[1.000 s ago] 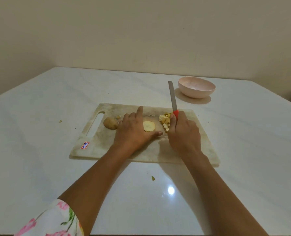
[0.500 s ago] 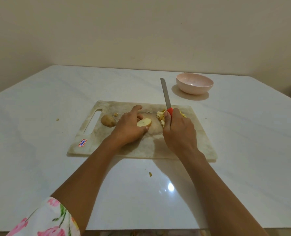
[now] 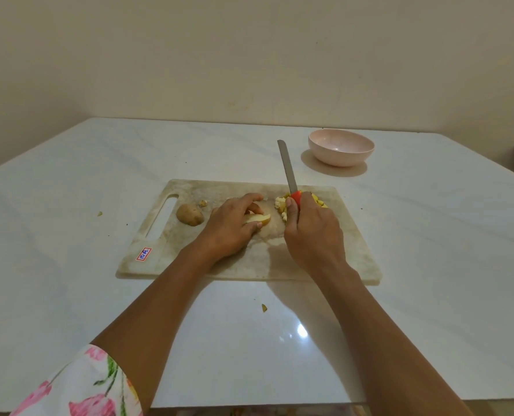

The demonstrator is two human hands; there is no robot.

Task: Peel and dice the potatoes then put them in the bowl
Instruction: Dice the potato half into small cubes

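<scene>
Dicing step, mid-task. Left hand [image 3: 231, 226] pinches a pale potato piece [image 3: 260, 219] at the middle of the cutting board [image 3: 325, 259], fingers curled over it. Right hand [image 3: 313, 235] is clamped round the red handle of the knife [image 3: 287, 169], blade pointing far, clear of the piece. Hands near each other, not touching. Diced pile [image 3: 279, 204] sits just right of the piece, partly hidden by the right hand. One unpeeled potato [image 3: 189, 214] lies at the board's left. Bowl [image 3: 340, 147] is far right on the surface [image 3: 99, 280] and looks empty. Next: settle the piece flat and bring the blade down across it, fingertips tucked. Cut flesh is pale yellow, probably damp and slippery.
</scene>
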